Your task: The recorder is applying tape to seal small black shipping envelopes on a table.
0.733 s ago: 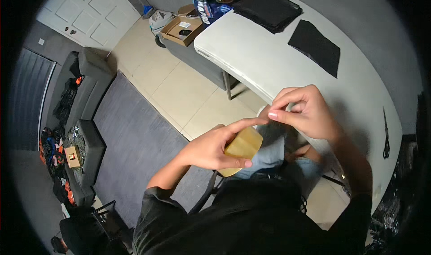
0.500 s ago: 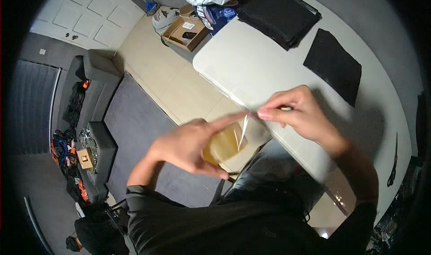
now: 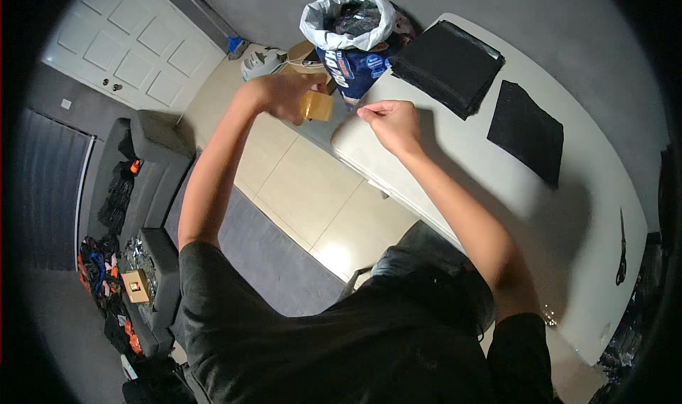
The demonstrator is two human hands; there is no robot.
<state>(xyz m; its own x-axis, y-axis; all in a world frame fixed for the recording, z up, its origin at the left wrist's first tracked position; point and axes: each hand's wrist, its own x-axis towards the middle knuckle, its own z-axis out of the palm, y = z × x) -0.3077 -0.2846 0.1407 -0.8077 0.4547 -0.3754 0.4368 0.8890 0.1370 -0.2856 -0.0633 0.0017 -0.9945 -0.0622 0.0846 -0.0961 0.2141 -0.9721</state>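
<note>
My left hand is wrapped round a roll of yellowish packing tape, held out past the table's far left corner. Close to that corner, above the white tabletop, my right hand is closed in a pinch at thumb and forefinger. What the pinch holds, if anything, is too small to make out. A gap separates the two hands, and no tape strip shows clearly between them. On the table lie a stack of black sheets and a single black sheet.
A blue-and-white bag with its rim rolled down stands beyond the table corner. Black-handled scissors rest near the table's right edge. A grey sofa with clothes on it and a white door are at the left.
Both hands have moved away from my body toward the table's far left corner. The clear strip seen stretched between them no longer shows. The left hand still has the tape roll.
</note>
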